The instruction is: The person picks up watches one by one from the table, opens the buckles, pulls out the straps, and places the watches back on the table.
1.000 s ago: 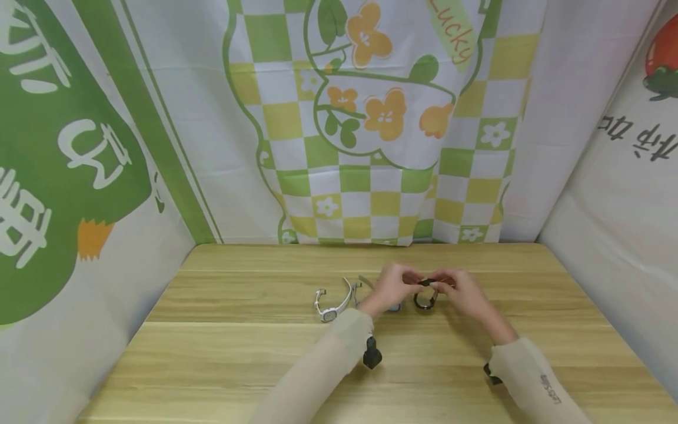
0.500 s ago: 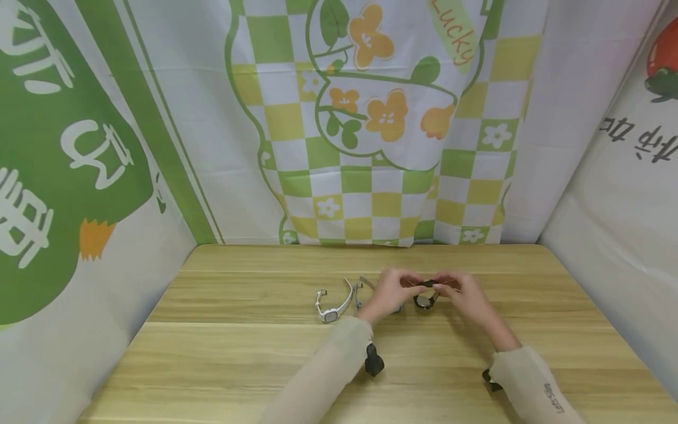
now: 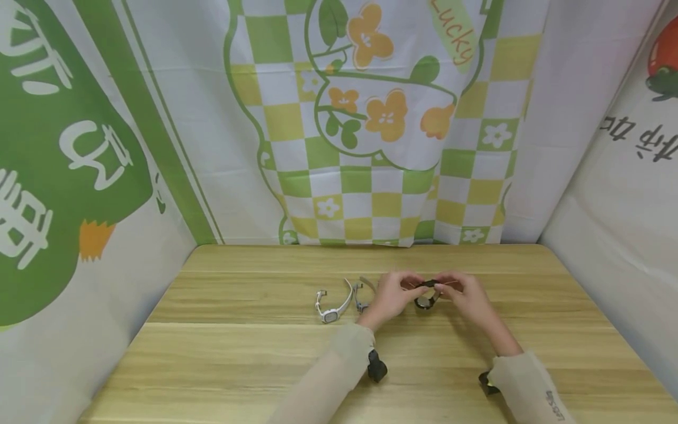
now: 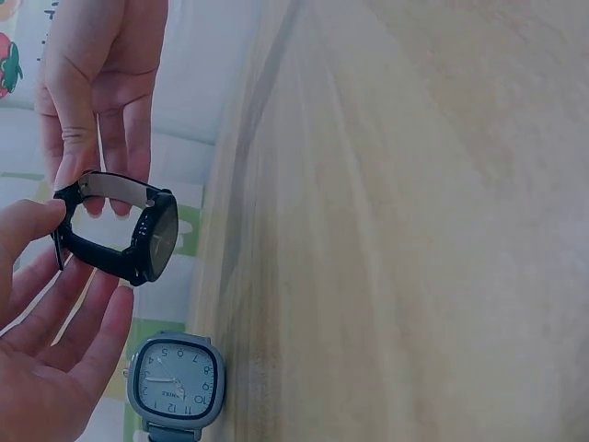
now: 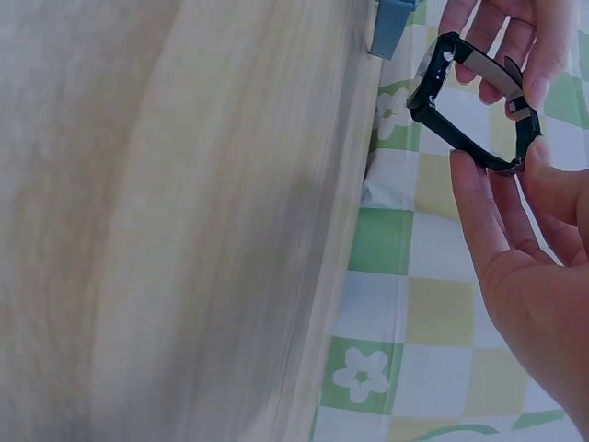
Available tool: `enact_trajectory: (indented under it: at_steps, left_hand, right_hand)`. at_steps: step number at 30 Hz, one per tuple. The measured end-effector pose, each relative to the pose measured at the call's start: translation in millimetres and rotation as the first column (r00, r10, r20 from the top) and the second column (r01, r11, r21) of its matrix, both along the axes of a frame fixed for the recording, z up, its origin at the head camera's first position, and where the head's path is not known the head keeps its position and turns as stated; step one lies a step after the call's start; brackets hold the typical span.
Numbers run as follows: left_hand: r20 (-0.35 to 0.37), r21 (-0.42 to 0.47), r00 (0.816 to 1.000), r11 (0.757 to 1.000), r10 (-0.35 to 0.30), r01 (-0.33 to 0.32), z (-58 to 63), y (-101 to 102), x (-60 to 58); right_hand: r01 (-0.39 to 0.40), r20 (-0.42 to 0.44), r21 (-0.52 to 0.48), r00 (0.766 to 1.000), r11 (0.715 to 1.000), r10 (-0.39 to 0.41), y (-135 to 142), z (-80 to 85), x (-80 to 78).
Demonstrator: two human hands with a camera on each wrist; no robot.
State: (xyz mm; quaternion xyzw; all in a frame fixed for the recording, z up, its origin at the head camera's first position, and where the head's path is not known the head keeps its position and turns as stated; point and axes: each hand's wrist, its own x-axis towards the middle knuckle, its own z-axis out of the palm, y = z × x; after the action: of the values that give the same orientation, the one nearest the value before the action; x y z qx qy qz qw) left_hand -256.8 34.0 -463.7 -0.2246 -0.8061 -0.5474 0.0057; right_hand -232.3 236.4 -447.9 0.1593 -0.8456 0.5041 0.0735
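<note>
Both hands hold a black wristwatch (image 3: 425, 302) by its strap, its case hanging below the fingers. In the head view my left hand (image 3: 392, 295) grips the strap from the left and my right hand (image 3: 462, 293) from the right. The left wrist view shows the strap forming a loop, the round dial (image 4: 164, 236) facing away from the fingers and the left thumb (image 4: 41, 219) pressed at the strap's joined ends. Seen in the right wrist view, the right hand's fingers (image 5: 480, 207) and thumb pinch the end of the black strap (image 5: 460, 138).
A white watch (image 3: 331, 316) lies on the wooden table (image 3: 238, 353), left of the hands. Beside it is a grey-blue watch (image 3: 362, 307), partly hidden by the left hand. A square blue-grey watch (image 4: 177, 379) appears in the left wrist view. A patterned curtain (image 3: 371, 200) hangs behind the table.
The black watch has tilted so that a silvery disc now shows inside its loop. Both hands have shifted down slightly, still gripping the strap.
</note>
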Motion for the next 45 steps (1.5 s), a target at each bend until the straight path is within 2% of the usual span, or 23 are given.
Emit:
enact_trajectory:
  at_steps: [5, 12, 24, 33, 45]
  left_hand:
    - [-0.034, -0.023, 0.999, 1.000, -0.010, 0.009, -1.2, -0.1, 3.5]
    - [-0.040, -0.016, 0.999, 1.000, -0.005, 0.005, -3.7, -0.5, 7.2]
    - [-0.051, 0.004, 0.999, 1.000, 0.008, -0.007, -4.0, -0.7, 8.6]
    - [-0.031, -0.002, 1.000, 1.000, 0.001, -0.001, 4.2, -2.6, 11.5]
    - [-0.015, 0.031, 1.000, 1.000, -0.005, 0.006, 0.4, -2.9, 16.1]
  right_hand:
    - [0.003, -0.006, 0.002, 1.000, 1.000, -0.003, -0.2, -0.2, 3.3]
    - [0.034, -0.004, 0.017, 0.999, 0.999, -0.034, -0.7, -4.0, 4.5]
    - [0.034, -0.020, -0.020, 0.999, 0.999, -0.034, -1.2, -3.1, 5.5]
    - [0.053, -0.015, 0.000, 0.998, 0.999, -0.053, -1.9, 4.7, 7.6]
    - [0.044, -0.006, 0.005, 0.999, 0.999, -0.044, -1.6, 4.0, 5.9]
